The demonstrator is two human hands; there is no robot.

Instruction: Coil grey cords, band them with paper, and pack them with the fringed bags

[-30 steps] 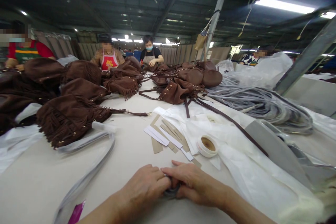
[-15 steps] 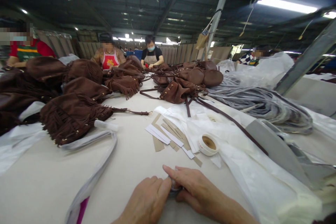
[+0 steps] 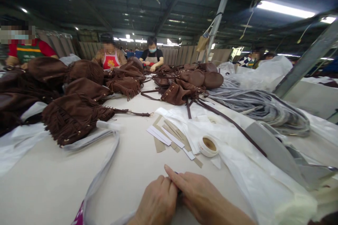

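Note:
My left hand (image 3: 160, 198) and my right hand (image 3: 196, 191) press together low in the middle of the view, just above the pale table (image 3: 126, 175). Both are closed on the end of a strap (image 3: 105, 165) wrapped in thin greyish film, of which only a dark bit shows between the fingers. My right index finger stretches out over my left knuckles. From a brown fringed bag (image 3: 76, 116) at the left, the strap loops down past the bottom edge and comes back toward my left hand. A purple piece (image 3: 79, 214) lies beside the loop.
Paper strips (image 3: 169, 137) and a tape roll (image 3: 208, 146) lie ahead of my hands. White sheeting (image 3: 245, 168) and a grey tape dispenser (image 3: 274, 154) are at the right. Wrapped straps (image 3: 258, 109) and brown bags (image 3: 185, 84) are piled farther back. Several people work beyond.
My hands have drawn closer together and slid slightly right, covering more of the strap. The strap's loop has shifted, with a stretch of it now showing beside my left wrist.

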